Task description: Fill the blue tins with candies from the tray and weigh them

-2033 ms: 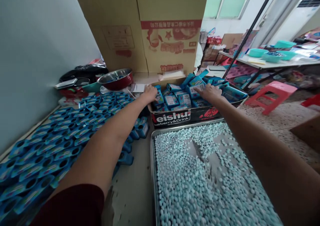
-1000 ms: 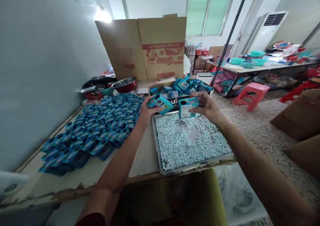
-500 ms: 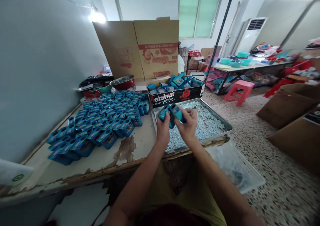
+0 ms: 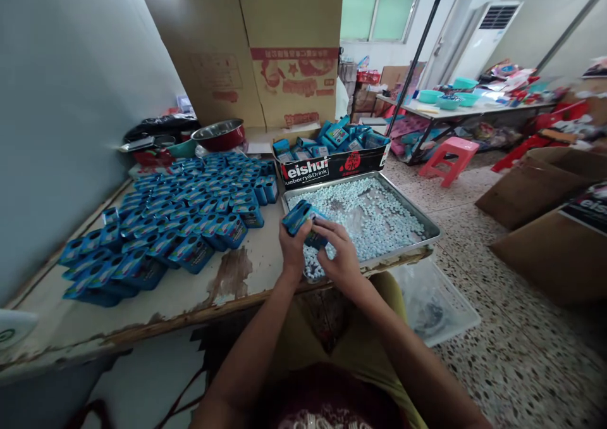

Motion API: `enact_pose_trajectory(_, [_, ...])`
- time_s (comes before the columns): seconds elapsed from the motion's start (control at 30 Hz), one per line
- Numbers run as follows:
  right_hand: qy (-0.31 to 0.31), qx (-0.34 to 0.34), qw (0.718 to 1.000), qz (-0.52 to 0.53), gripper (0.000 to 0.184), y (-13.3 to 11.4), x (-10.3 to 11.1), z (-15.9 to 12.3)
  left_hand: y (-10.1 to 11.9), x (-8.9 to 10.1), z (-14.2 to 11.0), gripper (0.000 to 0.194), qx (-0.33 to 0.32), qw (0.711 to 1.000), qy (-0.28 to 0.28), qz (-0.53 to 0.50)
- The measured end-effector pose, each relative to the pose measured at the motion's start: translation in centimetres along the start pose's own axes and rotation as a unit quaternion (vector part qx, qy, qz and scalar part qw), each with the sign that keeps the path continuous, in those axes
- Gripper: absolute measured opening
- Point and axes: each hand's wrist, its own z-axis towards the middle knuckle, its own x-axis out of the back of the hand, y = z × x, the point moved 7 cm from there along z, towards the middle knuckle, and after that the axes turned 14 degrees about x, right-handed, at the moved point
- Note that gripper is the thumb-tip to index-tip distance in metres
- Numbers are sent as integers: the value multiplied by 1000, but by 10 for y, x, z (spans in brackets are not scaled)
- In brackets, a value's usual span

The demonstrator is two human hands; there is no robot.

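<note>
Over the near left corner of a metal tray [image 4: 434, 234], my left hand [image 4: 291, 252] is closed around small blue cardboard boxes [image 4: 297, 216] with dark openings on top. My right hand [image 4: 340, 252] has its fingers closed on the right side of the same cluster, against a blue box partly hidden by the fingers. How many boxes are held cannot be made out. Small pale round pieces [image 4: 379, 226] lie spread across the tray below both hands. To the left, rows of similar blue boxes [image 4: 190, 252] stand upright on the worktable [image 4: 265, 258].
Behind the tray stands a black printed carton [image 4: 332, 168] heaped with blue boxes. A red metal bowl [image 4: 219, 136] and a tall cardboard sheet [image 4: 291, 68] are at the back. On the right are a pink stool [image 4: 450, 158], brown cartons [image 4: 535, 188] and a clear plastic bin [image 4: 439, 309].
The boxes, held apart in two hands before, are now pressed together. Both hands have moved slightly left and lower, and the head view has tilted down.
</note>
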Motion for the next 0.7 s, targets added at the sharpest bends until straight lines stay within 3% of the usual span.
enact_pose_trajectory(0.03, [2,-20,1000,6,71,5,9,-1,3,7,-1,59,-16,999,7,30])
enact_pose_trajectory(0.1, [-12,-51,998,44,89,16,19,1,8,14,-5,67,-39,996,-7,82])
enact_pose_trajectory(0.17, [-57,-86,983,149,115,28,10,2,9,8,-10,68,-49,990,-54,124])
enact_pose_trajectory(0.23, [-81,-136,949,273,127,41,-9,-2,8,1,-16,67,-47,989,-67,126])
enact_pose_trajectory(0.33, [-50,-201,904,375,127,58,-31,-13,2,-1,-20,66,-20,995,-30,92])
enact_pose_trajectory(0.43, [-29,-226,882,411,121,62,-38,-22,-2,-4,-21,84,18,994,-46,96])
enact_pose_trajectory(0.53, [-17,-226,887,402,119,56,-34,-25,-5,-1,-26,105,83,988,-79,100])
enact_pose_trajectory(0.7, [-31,-199,917,345,128,40,-33,-27,-8,8,-34,102,181,977,-82,72])
